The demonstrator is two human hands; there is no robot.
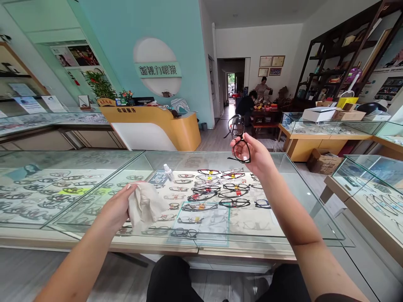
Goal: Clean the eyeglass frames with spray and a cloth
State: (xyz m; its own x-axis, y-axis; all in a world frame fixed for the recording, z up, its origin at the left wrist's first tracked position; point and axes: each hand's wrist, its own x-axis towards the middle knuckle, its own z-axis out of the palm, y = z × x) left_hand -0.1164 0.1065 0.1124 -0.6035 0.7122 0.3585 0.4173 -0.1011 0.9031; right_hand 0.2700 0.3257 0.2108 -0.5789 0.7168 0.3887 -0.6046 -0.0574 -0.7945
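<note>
My right hand (256,156) is raised above the glass display case (267,226), its fingers closed on a pair of black-framed eyeglasses (236,131). The glasses are turned on end, one lens above the other, with the temples pointing left. Lower and to the left, my left hand (118,206) pinches a pale cleaning cloth (146,205) that hangs down over the glass. A small white spray bottle (169,172) stands just beyond the cloth. Below the glass lie rows of eyeglasses (234,203), some with red or yellow tags.
More glass cases extend left (31,188) and right (374,197). A yellow-and-white counter (151,128) stands ahead on the left. Two people are at a table (267,112) in the back. Boxes (319,114) sit on a far case, and a carton (324,162) rests on the floor.
</note>
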